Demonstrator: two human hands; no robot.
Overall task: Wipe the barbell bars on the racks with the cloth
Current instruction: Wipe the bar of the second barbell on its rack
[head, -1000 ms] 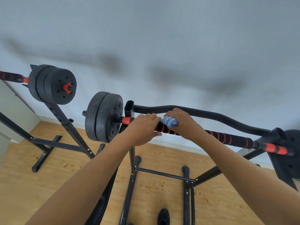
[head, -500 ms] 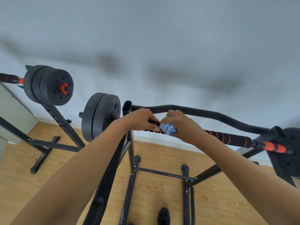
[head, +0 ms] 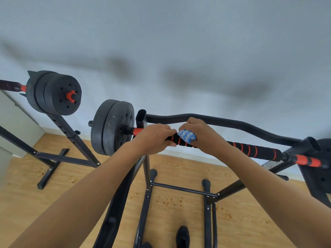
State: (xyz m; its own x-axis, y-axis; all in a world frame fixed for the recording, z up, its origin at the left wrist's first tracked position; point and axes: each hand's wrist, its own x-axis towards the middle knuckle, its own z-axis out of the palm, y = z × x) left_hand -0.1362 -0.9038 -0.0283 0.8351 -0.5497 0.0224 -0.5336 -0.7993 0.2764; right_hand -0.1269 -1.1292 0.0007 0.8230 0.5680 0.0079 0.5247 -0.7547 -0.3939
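A black barbell bar with red rings lies across a black rack in front of me, with black weight plates on its left end. My left hand is wrapped around the bar just right of the rack post. Beside it, almost touching, my right hand presses a bunched blue and white cloth onto the top of the bar. A second barbell rests on another rack at the far left, only its right end in view.
A curved black pull bar runs behind the barbell. Rack legs and crossbars spread over the wooden floor below. My black shoe shows at the bottom. A grey wall rises behind, and a pale cabinet stands at the left.
Both hands, with the cloth, have moved slightly along the bar near its left end; the view has shifted a little. The left hand keeps its hold on the bar.
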